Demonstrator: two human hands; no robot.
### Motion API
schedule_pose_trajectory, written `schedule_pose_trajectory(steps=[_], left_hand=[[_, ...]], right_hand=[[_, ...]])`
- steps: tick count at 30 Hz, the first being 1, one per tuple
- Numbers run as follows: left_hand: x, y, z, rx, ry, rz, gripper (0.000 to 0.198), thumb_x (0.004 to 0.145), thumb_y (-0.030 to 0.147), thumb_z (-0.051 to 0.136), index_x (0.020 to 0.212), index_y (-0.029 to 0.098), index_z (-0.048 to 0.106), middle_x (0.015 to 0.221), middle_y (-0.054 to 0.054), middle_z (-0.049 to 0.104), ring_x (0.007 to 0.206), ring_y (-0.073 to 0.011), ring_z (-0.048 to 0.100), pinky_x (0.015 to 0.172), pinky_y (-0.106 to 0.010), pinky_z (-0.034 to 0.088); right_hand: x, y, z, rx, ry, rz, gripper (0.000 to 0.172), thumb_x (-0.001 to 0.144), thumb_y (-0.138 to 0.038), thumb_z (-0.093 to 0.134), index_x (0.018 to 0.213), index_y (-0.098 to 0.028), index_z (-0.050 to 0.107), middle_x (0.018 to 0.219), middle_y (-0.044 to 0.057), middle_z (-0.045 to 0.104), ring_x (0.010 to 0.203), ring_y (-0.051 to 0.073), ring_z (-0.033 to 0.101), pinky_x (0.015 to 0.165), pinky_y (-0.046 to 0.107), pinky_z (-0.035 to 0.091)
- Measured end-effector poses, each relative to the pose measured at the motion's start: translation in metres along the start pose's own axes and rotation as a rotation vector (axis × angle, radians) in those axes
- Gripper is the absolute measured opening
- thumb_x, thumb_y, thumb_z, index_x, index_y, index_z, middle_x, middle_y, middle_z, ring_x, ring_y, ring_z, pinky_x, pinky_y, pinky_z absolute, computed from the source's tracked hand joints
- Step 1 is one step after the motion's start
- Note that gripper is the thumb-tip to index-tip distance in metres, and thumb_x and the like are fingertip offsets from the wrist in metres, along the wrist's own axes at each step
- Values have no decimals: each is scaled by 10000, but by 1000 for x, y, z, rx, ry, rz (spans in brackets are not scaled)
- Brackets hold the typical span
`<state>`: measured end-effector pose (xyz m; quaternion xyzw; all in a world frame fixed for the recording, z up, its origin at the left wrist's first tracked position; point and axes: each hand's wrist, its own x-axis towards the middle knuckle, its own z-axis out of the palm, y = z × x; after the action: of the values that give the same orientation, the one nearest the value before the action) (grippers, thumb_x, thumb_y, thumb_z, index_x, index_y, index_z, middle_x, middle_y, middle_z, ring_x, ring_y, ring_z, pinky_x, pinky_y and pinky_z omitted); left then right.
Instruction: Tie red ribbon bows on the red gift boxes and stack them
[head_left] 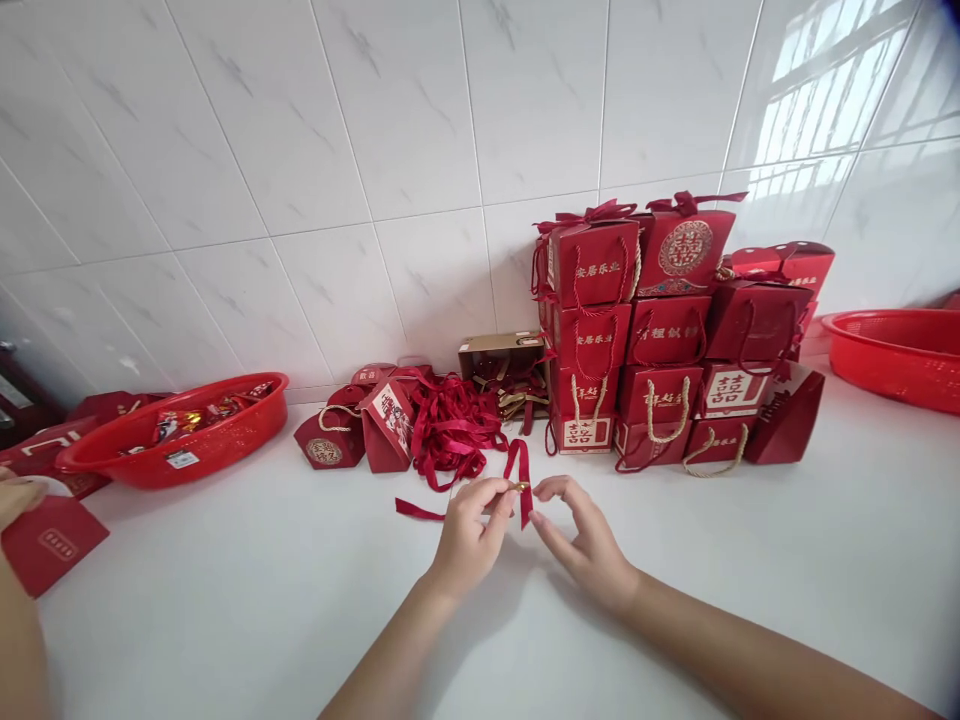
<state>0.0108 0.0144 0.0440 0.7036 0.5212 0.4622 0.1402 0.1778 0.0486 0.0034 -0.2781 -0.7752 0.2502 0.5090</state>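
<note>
Counter [300, 610], white, centre: left hand [469, 535] pinching ribbon [517, 465] at a gold clip [522, 486]; right hand [589, 545], fingers arched, tips touching the ribbon's hanging end. From the hands:
- 11 o'clock: ribbon pile [450, 420]
- 12 o'clock: carton [501, 352]
- 1 o'clock: stacked boxes [664, 340] against the tiled wall [337, 150]
- 2 o'clock: right basket [896, 355]
- 10 o'clock: left basket [225, 440], holding wrapped items
- 9 o'clock: another person's hand [16, 497] by a flat box [52, 542]

Red basket [900, 355] running off the right edge, another person's hand [16, 497] getting cropped at the left, pinched gold piece [522, 487] showing too small to identify, lettering on the stacked boxes [660, 335] blurring.
</note>
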Motion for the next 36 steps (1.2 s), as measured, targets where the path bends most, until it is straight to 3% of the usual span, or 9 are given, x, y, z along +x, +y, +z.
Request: schedule_pose_trajectory(steps=[3, 6, 9, 16, 21, 25, 30, 36], left_hand=[[-3, -2, 4, 243, -61, 177, 234, 922, 286, 448, 818, 209, 643, 683, -26, 639, 680, -174, 554, 724, -328, 430], [-3, -3, 9, 316, -90, 210, 248, 921, 263, 434, 799, 211, 643, 658, -21, 641, 651, -171, 546, 708, -329, 416], [-3, -3, 11, 308, -108, 225, 263, 927, 254, 427, 790, 209, 648, 655, -18, 644, 645, -166, 546, 717, -327, 417], [-7, -1, 12, 244, -100, 159, 278, 931, 272, 426, 784, 209, 653, 664, -16, 638, 649, -160, 551, 710, -303, 441], [-9, 1, 12, 198, -113, 165, 274, 933, 286, 437, 794, 208, 659, 670, -12, 650, 645, -156, 558, 722, -299, 444], [-7, 1, 7, 126, -141, 153, 387, 956, 318, 383, 701, 201, 650, 608, -1, 613, 626, -152, 559, 740, -306, 448], [-3, -5, 1, 14, -50, 47, 334, 950, 336, 405, 913, 194, 705, 795, -41, 696, 770, -176, 632, 723, -293, 492], [-4, -4, 6, -85, -66, 137, 245, 884, 223, 539, 1049, 244, 718, 902, -44, 694, 829, -162, 634, 766, -293, 513]], right_hand=[[4, 8, -4, 22, 111, -49, 149, 877, -268, 572, 992, -239, 483, 945, 63, 606, 881, 197, 585, 777, 350, 462], [7, 13, -11, -14, 101, -164, 115, 869, -247, 583, 940, -240, 493, 888, 54, 601, 818, 190, 574, 724, 342, 472], [7, 12, -12, 16, 73, -165, 65, 884, -227, 564, 909, -240, 505, 856, 44, 599, 795, 177, 571, 700, 330, 478], [5, 10, -3, 360, 27, 140, 156, 850, -329, 634, 915, -231, 530, 829, 30, 620, 743, 160, 597, 715, 329, 509], [8, 9, -2, 532, 69, 261, 256, 776, -402, 710, 909, -233, 572, 823, 23, 617, 773, 166, 600, 718, 322, 508], [11, 6, -4, 636, 71, 371, 307, 712, -419, 768, 882, -224, 603, 790, 14, 619, 751, 160, 584, 708, 311, 492], [12, 7, -9, 793, 33, 537, 319, 650, -392, 823, 803, -200, 619, 775, -4, 621, 708, 122, 567, 679, 263, 462], [8, 8, -7, 903, -108, 607, 303, 631, -377, 837, 753, -201, 622, 688, -20, 630, 647, 118, 590, 683, 285, 482]])
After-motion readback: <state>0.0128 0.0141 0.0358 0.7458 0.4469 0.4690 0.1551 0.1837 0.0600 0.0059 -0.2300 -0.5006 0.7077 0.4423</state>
